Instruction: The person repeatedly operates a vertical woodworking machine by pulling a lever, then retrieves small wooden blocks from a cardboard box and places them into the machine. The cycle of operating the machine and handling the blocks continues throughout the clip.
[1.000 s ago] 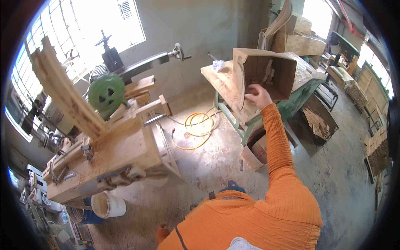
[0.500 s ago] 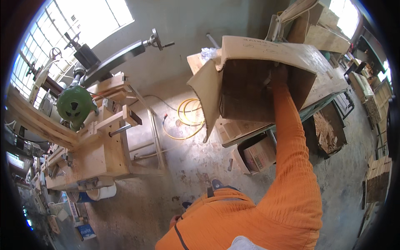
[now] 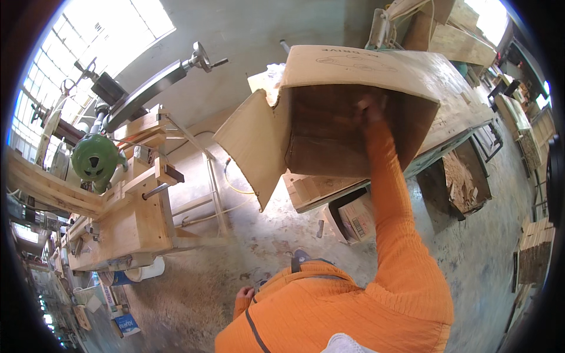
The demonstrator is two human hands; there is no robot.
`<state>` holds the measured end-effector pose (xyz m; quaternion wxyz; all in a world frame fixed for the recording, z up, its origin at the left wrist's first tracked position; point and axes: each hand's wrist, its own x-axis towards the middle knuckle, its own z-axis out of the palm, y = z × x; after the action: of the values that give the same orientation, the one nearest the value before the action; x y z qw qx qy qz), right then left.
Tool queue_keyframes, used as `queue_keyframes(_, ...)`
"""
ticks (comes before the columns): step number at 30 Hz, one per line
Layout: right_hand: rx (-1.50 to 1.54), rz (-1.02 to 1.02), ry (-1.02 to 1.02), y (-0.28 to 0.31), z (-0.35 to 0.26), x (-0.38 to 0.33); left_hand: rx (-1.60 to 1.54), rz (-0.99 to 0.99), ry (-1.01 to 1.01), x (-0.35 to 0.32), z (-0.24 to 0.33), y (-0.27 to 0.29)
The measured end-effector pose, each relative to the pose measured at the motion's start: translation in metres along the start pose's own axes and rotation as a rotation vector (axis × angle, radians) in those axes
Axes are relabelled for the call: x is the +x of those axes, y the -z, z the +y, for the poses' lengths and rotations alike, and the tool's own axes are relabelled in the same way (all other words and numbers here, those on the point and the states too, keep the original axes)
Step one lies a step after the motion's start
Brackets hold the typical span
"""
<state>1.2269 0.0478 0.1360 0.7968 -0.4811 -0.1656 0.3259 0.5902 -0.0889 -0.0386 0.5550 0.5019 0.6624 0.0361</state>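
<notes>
A large brown cardboard box (image 3: 359, 67) lies on its side on the bench, its open mouth toward me and one flap (image 3: 250, 144) hanging out to the left. Inside it is my right hand (image 3: 369, 110), reaching in at arm's length near the right inner wall. Shadow covers most of that hand. Its fingers look drawn together, and I cannot make out what is in them. Low at my left side, my left hand (image 3: 244, 292) hangs with curled fingers, apart from any object, and nothing shows in it.
Under the workbench (image 3: 456, 132) stand a smaller carton (image 3: 356, 217) and a bin of wood scraps (image 3: 462, 182). On the left is a wooden-framed machine with a green motor (image 3: 94, 162). A yellow hose (image 3: 238, 188) lies on the floor behind the box flap.
The view has shifted, so the box appears farther left and its flap hides more of the hose. My right hand stays inside the box. More of my left hand now shows.
</notes>
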Motion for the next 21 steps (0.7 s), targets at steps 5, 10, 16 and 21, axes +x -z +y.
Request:
queue_keyframes(5,-0.281,-0.391,-0.27,-0.05,0.034,-0.11,0.031,-0.076,-0.259,0.028,0.07,-0.013)
queue_keyframes(10,-0.615,-0.615,0.052,-0.052,0.045,-0.192,-0.41,-0.6,-0.341,0.0,0.219,-0.043)
queue_keyframes(16,-0.872,-1.011,0.212,-0.074,0.062,-0.245,-0.808,-0.602,-0.305,-0.016,0.253,-0.072)
queue_keyframes(21,-1.369,-0.419,0.321,-0.065,0.028,-0.141,-0.434,-0.334,-0.506,0.007,0.203,-0.048)
